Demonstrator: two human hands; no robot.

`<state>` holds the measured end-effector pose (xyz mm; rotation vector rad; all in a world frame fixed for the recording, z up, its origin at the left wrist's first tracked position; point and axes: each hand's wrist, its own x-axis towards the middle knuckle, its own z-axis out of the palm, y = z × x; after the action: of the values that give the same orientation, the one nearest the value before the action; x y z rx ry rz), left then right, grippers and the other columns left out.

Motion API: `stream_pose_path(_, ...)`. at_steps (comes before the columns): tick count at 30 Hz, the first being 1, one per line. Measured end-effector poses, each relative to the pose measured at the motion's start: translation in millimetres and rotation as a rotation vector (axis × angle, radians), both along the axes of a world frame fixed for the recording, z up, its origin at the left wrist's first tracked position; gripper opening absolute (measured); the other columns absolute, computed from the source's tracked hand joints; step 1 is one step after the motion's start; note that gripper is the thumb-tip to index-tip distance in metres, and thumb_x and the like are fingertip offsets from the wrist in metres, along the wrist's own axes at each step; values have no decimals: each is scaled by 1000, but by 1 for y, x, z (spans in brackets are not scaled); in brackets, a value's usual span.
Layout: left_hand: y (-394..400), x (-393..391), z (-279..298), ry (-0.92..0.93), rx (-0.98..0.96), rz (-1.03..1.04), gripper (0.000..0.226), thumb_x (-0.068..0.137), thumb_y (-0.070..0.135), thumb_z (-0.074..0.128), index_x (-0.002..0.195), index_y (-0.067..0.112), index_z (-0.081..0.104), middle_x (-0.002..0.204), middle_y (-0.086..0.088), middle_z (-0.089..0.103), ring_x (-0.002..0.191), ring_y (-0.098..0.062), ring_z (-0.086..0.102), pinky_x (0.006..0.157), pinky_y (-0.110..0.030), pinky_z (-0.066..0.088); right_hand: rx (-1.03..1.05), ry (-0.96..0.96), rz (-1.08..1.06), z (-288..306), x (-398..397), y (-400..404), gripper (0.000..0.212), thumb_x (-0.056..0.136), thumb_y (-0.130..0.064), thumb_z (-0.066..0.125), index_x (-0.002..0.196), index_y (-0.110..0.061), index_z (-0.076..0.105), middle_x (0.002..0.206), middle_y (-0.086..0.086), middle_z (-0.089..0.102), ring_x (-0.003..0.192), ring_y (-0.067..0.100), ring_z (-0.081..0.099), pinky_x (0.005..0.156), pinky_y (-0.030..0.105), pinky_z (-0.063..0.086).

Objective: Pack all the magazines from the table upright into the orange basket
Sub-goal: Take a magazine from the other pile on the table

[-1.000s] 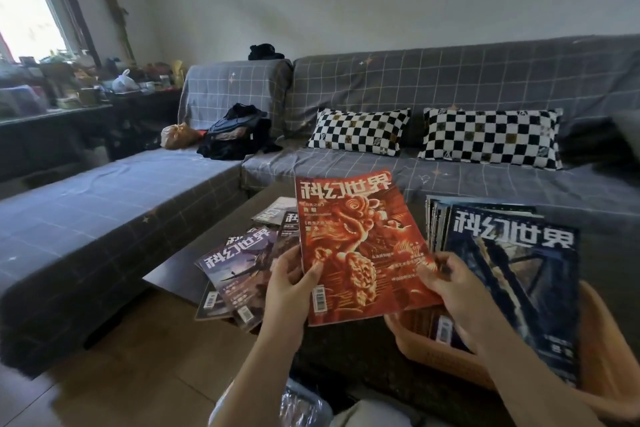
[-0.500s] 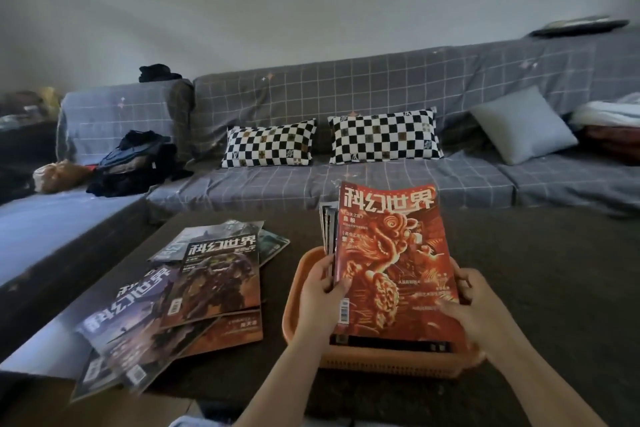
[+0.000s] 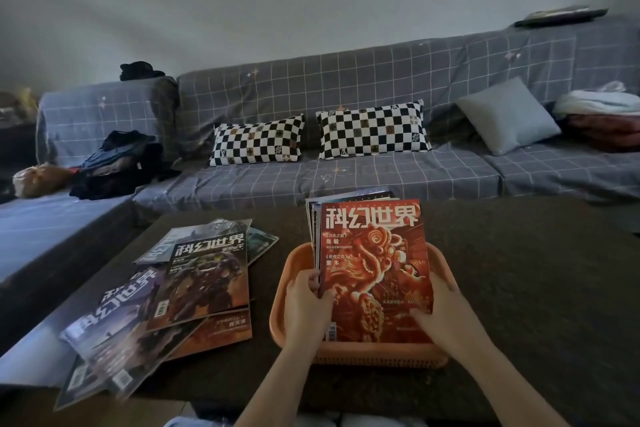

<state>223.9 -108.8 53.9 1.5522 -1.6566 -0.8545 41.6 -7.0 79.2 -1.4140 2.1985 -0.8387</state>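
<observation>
Hands on a red magazine (image 3: 375, 270), upright at the front of a row of magazines (image 3: 313, 218) in the orange basket (image 3: 377, 352) on the dark desk (image 3: 519, 288). Left hand (image 3: 306, 302): grip closed on the cover's left edge, thumb on the front. Right hand (image 3: 441, 310): grip closed on the lower right corner. Left of the basket, loose magazines (image 3: 207, 274) flat and overlapping on the desk. Behind, a grey checked sofa (image 3: 346, 87) with two chequered cushions (image 3: 372, 130).
</observation>
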Motion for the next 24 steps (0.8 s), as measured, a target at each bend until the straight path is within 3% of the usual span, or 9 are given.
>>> stream_pose_path(7,7,3,5,33,-21,-29,44,87,33,68,127,28,52,118,9,57,91,-1,56,61,-11,42,-131,-115,-98,1,1,0,55,86,-28,63,137,-23,43,134,-1,53,118,15,53,100,39,45)
stream_pose_path(10,9,10,12,59,-78,-9,36,87,35,67,121,30,55,107,15,55,85,4,55,60,-10,38,-261,-89,-122,4,10,-3,51,86,-28,65,133,-22,47,129,-2,56,102,6,55,86,26,48)
stream_pose_path(12,8,21,18,96,-104,5,32,88,36,65,118,31,56,107,14,53,85,3,55,63,-12,40,-304,-90,-88,8,20,-11,49,86,-30,64,132,-24,48,127,-5,57,102,4,55,85,24,48)
stream_pose_path(14,4,33,25,120,-119,17,28,90,36,64,117,31,56,108,11,55,87,0,57,65,-14,45,-300,-125,-36,13,34,-22,48,86,-31,64,131,-25,48,126,-6,57,103,4,56,87,25,49)
stream_pose_path(16,1,48,30,138,-128,31,23,91,35,63,113,34,55,107,10,57,87,-2,59,59,-12,48,-303,-145,25,17,51,-35,45,86,-30,64,128,-26,50,123,-6,58,98,4,56,85,24,50)
stream_pose_path(19,-5,75,32,138,-183,60,22,91,30,63,112,33,57,99,13,59,83,1,58,57,-2,43,-327,-159,139,20,82,-55,38,87,-30,63,123,-26,54,111,-11,60,93,-1,57,79,15,48)
stream_pose_path(24,-23,126,26,85,-152,142,14,93,33,59,106,38,55,98,16,58,81,4,57,56,-9,40,-302,-177,316,20,139,-95,30,86,-27,64,116,-25,59,93,-19,60,85,-8,56,67,1,42)
